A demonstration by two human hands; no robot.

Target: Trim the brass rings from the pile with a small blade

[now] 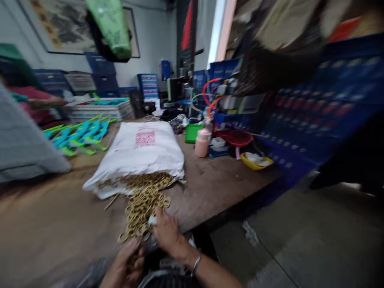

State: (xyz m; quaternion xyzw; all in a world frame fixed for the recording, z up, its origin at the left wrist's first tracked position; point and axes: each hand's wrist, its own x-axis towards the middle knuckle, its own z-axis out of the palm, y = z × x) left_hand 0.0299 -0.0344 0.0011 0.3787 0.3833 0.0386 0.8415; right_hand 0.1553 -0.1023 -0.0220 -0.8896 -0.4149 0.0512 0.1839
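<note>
Brass-coloured rings (141,212) spill in a heap from the mouth of a white sack (141,150) lying on the brown table. My right hand (168,234), with a metal bracelet at the wrist, is at the near right side of the heap, fingers bent together. A small white patch shows at its thumb and fingertips; I cannot tell whether it is a held piece or a covering on the thumb. My left hand (127,260) is lower and to the left, just off the heap's near end. Its fingers are curled inward, and what lies inside them is blurred.
Turquoise and lime-green parts (81,134) lie at the left, near another person's arm (45,102). On the right stand a pink bottle (202,143), a green tray (192,133) and a yellow dish (256,161). The table's right edge drops to the floor; a green-topped item (111,28) hangs overhead.
</note>
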